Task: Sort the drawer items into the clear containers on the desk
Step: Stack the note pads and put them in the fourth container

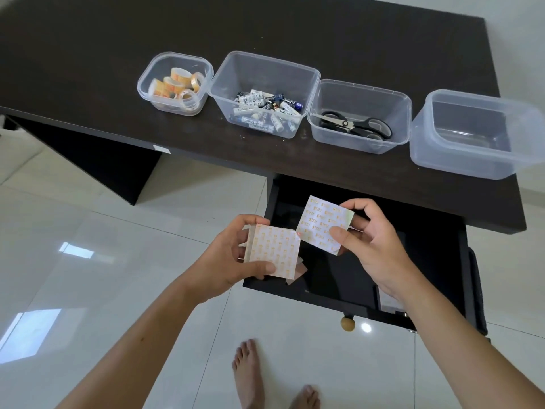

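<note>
- Currently, two square sticky-note pads over the open drawer [460,255]: left hand [227,261] pinches the peach-printed pad [274,250]; right hand [371,240] pinches the pale-printed pad [323,224], tilted.
- Clear plastic containers on dark desk [88,54]: tape rolls [177,84], batteries [265,112], scissors [354,124]; rightmost container [477,160] empty.

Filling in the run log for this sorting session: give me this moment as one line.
left hand: holds sticky-note pad | right hand: holds second pad | both over open drawer | rightmost container: empty
</note>
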`<state>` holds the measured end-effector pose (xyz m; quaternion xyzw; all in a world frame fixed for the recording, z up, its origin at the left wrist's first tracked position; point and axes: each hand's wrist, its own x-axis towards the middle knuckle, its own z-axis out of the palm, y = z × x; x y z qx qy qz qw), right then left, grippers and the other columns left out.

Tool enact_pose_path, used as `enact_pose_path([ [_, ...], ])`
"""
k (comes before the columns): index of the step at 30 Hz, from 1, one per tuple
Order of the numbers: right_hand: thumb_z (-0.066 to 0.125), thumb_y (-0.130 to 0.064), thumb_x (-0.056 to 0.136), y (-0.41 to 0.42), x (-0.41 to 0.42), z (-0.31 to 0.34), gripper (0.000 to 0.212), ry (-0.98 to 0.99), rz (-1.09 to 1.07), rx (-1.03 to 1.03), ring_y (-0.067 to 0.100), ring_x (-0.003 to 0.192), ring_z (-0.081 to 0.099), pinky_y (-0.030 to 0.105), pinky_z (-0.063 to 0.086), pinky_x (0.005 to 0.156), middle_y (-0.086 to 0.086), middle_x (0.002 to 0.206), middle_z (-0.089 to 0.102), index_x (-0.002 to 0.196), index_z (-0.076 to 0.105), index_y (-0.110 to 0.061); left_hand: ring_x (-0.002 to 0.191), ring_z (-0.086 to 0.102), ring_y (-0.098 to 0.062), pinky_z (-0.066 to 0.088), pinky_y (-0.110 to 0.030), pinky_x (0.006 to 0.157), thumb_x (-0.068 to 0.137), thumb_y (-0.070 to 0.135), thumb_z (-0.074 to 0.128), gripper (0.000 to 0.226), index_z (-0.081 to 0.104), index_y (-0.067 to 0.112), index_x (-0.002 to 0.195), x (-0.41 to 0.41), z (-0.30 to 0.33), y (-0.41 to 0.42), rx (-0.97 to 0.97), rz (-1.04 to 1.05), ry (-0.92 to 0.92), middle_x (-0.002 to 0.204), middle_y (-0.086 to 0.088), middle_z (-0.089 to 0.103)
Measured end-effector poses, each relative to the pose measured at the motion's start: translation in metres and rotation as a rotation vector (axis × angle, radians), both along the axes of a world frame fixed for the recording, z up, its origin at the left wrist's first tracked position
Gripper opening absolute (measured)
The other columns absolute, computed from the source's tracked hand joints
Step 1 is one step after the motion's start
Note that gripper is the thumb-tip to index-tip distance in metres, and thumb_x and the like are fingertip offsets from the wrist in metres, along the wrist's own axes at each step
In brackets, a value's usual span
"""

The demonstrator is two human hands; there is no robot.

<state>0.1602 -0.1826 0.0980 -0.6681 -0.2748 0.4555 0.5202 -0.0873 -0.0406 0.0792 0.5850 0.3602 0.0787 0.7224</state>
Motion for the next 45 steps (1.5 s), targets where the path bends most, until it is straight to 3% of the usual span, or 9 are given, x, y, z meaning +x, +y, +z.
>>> enact_pose_path([
  [7,0.073,-0.005,0.095,0.003,-0.007,0.007,0.035,-0.029,-0.097,0.109,0.019,0.103,0.077,0.026,0.061,0.071,0.000,0.114,0.080,0.122,0.056,-0.020,0.089,0.075,-0.026,0.064,-0.035,0.074,0.085,-0.010,0.079,0.076,0.050,0.030,0.143,-0.003,0.002,-0.002,-0.019,0.063,-0.071,0.121,-0.012,0.073],
  [12,0.077,-0.006,0.093,0.009,-0.023,0.005,0.036,-0.022,0.065,0.103,0.023,0.099,0.077,0.035,0.065,0.078,0.002,0.110,0.079,0.123,0.061,-0.019,0.095,0.075,-0.028,0.065,-0.041,0.079,0.084,-0.008,0.080,0.088,0.051,0.040,0.151,0.000,0.005,-0.004,0.003,0.056,-0.122,0.128,-0.011,0.072],
  [17,0.085,-0.016,0.089,0.022,-0.037,-0.004,0.039,-0.118,0.184,0.084,0.035,0.091,0.072,0.050,0.065,0.083,0.008,0.099,0.069,0.121,0.069,-0.033,0.112,0.073,-0.033,0.063,-0.045,0.092,0.073,0.000,0.089,0.106,0.042,0.050,0.154,0.000,0.006,-0.001,0.003,0.008,-0.153,0.135,-0.006,0.070],
  [24,0.082,-0.028,0.092,0.034,-0.031,-0.013,0.037,-0.267,0.284,0.075,0.015,0.089,0.068,0.024,0.059,0.082,-0.007,0.095,0.070,0.126,0.071,-0.038,0.108,0.074,-0.032,0.064,-0.042,0.080,0.067,-0.002,0.090,0.082,0.058,0.036,0.132,-0.011,-0.001,0.002,0.000,0.119,-0.135,0.125,-0.011,0.072],
  [31,0.091,-0.028,0.082,0.028,-0.005,-0.058,0.039,-0.439,0.448,-0.125,0.012,0.085,0.066,0.034,0.059,0.079,-0.009,0.098,0.068,0.116,0.076,-0.039,0.098,0.076,-0.028,0.064,-0.040,0.077,0.065,-0.002,0.090,0.081,0.059,0.035,0.130,-0.035,-0.001,0.021,0.054,0.190,-0.085,0.117,-0.008,0.075],
  [35,0.080,-0.044,0.090,0.037,-0.008,-0.075,0.046,-0.650,0.634,-0.176,0.005,0.090,0.061,0.023,0.049,0.077,-0.016,0.101,0.060,0.133,0.065,-0.049,0.104,0.075,-0.031,0.065,-0.042,0.078,0.065,-0.002,0.090,0.082,0.058,0.034,0.132,-0.039,-0.002,0.024,0.058,0.160,-0.069,0.120,-0.009,0.074],
  [39,0.066,-0.053,0.098,0.043,-0.018,-0.079,0.052,-0.770,0.679,-0.214,0.005,0.091,0.051,0.013,0.034,0.073,-0.018,0.098,0.050,0.148,0.055,-0.042,0.107,0.075,-0.031,0.065,-0.039,0.079,0.067,-0.004,0.089,0.084,0.056,0.031,0.135,-0.037,-0.001,0.023,0.050,0.144,-0.067,0.121,-0.009,0.073],
  [42,0.078,-0.043,0.092,0.042,-0.020,-0.078,0.055,-0.761,0.711,-0.240,-0.003,0.089,0.045,0.019,0.035,0.079,-0.022,0.097,0.045,0.142,0.056,-0.040,0.108,0.075,-0.029,0.065,-0.039,0.080,0.068,-0.006,0.088,0.084,0.055,0.030,0.136,-0.037,-0.001,0.022,0.055,0.136,-0.058,0.119,-0.006,0.074],
  [45,0.086,-0.032,0.084,0.037,-0.020,-0.074,0.051,-0.716,0.700,-0.254,-0.007,0.094,0.048,0.024,0.041,0.083,-0.020,0.106,0.046,0.123,0.054,-0.043,0.109,0.075,-0.030,0.066,-0.041,0.081,0.068,-0.005,0.089,0.084,0.055,0.030,0.136,-0.036,0.000,0.019,0.060,0.132,-0.051,0.119,-0.005,0.074],
])
